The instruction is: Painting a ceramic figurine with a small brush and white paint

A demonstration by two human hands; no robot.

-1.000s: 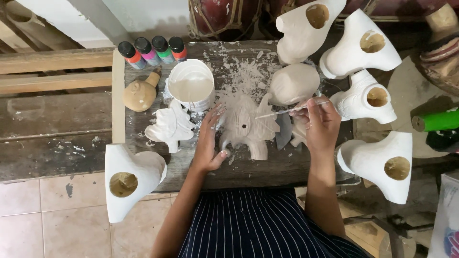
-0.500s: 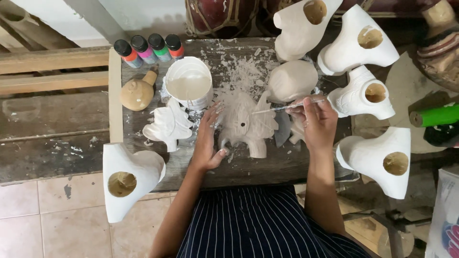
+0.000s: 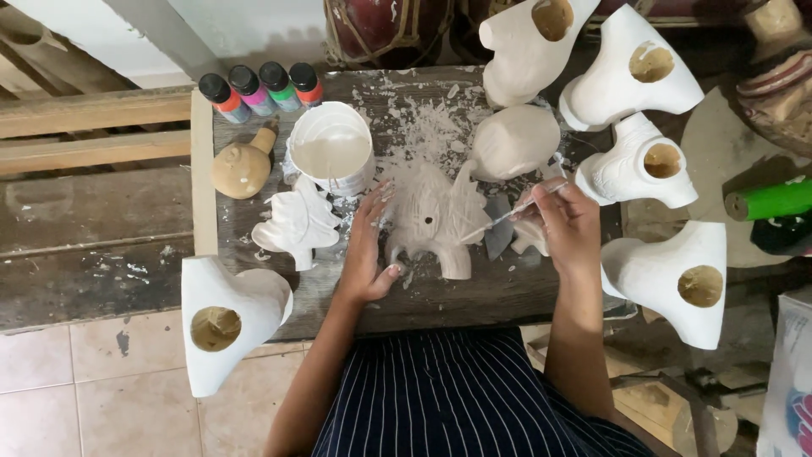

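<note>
Left hand (image 3: 368,250) lies open, fingers spread against the white figurine (image 3: 431,216); right hand (image 3: 568,227) pinches a thin brush (image 3: 512,213) touching it.

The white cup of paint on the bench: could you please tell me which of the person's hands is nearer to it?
Left. The left hand rests just below and right of the white cup, steadying the carved figure; the right hand holds a thin brush farther right.

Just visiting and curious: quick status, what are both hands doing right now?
Left hand flat against the white carved figure, steadying it. Right hand pinching a thin brush, tip on the figure. White paint tub and tree-shaped carving close alongside.
</note>
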